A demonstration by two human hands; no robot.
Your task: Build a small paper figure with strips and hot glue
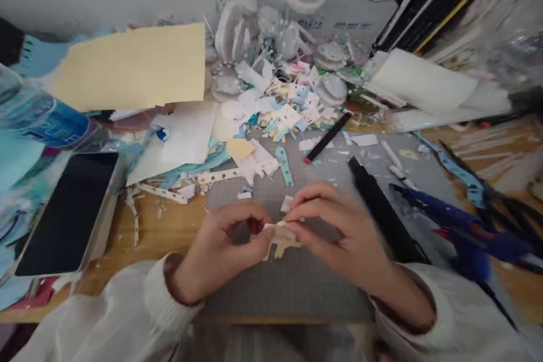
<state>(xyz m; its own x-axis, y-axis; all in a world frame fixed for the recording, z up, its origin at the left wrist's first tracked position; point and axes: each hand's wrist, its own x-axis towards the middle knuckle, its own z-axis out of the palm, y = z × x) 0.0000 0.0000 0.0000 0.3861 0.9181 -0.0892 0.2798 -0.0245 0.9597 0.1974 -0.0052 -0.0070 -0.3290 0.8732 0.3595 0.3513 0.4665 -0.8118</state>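
Observation:
Both my hands meet over a grey cutting mat (297,283) near the table's front edge. My left hand (224,249) is curled, thumb and fingers pinching the left end of a small cream and white paper piece (280,237). My right hand (339,232) pinches the same piece from the right with its fingertips pressed together. The piece is partly hidden by my fingers and blurred.
A heap of paper scraps (288,113) lies behind the mat. A black pen (327,137), a black tool (382,209) and a blue glue gun (458,226) lie to the right. A phone (70,212), a bottle (46,119) and a beige sheet (136,68) are at left.

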